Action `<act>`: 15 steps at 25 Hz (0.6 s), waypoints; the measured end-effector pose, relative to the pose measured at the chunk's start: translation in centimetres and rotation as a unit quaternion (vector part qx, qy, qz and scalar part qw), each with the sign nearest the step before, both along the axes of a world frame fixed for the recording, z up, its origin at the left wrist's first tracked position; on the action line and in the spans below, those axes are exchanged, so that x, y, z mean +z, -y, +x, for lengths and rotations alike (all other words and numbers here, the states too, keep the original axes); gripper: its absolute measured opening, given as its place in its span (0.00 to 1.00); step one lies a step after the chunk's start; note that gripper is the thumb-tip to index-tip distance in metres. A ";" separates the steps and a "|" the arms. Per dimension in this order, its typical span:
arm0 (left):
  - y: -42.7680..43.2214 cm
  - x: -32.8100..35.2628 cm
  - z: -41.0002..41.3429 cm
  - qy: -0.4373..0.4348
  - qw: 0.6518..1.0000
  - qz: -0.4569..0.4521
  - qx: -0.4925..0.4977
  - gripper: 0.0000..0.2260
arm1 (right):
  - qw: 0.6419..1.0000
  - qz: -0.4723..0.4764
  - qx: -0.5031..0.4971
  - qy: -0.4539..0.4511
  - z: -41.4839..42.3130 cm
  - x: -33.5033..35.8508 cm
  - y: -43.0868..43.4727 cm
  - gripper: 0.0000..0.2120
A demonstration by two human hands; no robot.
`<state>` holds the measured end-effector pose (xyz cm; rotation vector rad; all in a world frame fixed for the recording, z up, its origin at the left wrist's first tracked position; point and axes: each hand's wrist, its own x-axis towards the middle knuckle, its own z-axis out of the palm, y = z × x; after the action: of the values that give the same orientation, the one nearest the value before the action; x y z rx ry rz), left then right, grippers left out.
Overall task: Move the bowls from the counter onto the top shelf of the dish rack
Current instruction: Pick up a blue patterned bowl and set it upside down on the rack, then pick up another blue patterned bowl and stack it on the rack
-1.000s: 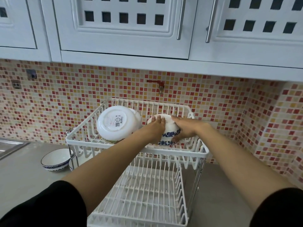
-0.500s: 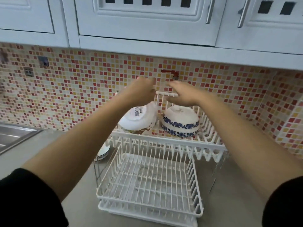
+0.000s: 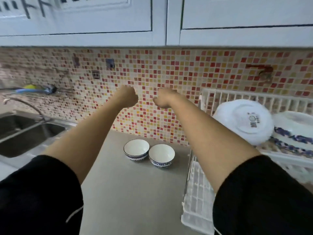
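Observation:
Two white bowls with blue-patterned rims stand upright side by side on the grey counter (image 3: 128,192), the left bowl (image 3: 136,148) touching or almost touching the right bowl (image 3: 161,155). On the top shelf of the white dish rack (image 3: 237,97) at the right, a plain white bowl (image 3: 243,121) leans with its base toward me, and a blue-patterned bowl (image 3: 294,129) lies beside it. My left hand (image 3: 129,96) and my right hand (image 3: 163,100) hang in the air above the two counter bowls, both empty, fingers loosely curled downward.
The rack's lower shelf (image 3: 196,197) reaches toward me at the right. A steel sink (image 3: 25,133) with a tap lies at the left. White wall cabinets (image 3: 152,19) hang overhead above the mosaic tile wall (image 3: 169,73).
Both hands have let go of the blue-patterned bowl on the top shelf and swung left, away from the rack. The view has turned left, so the two counter bowls now show.

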<state>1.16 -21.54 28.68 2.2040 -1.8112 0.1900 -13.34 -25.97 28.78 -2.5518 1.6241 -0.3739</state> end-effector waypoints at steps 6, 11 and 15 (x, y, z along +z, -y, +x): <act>5.0 -10.9 4.9 -0.048 0.990 0.128 -0.032 0.14 | 0.982 0.076 -0.155 0.072 5.3 -11.1 3.4 0.29; 6.8 -20.4 2.8 -0.080 0.971 0.209 -0.083 0.18 | 0.957 0.097 -0.255 0.101 4.1 -21.2 4.3 0.30; 8.6 -26.9 0.9 -0.105 0.953 0.272 -0.088 0.22 | 0.933 0.130 -0.324 0.091 1.9 -27.0 5.0 0.29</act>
<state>2.03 -30.16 1.78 2.2552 -2.0990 -0.6293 -11.48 -30.94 1.79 -1.6861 2.2231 -0.3900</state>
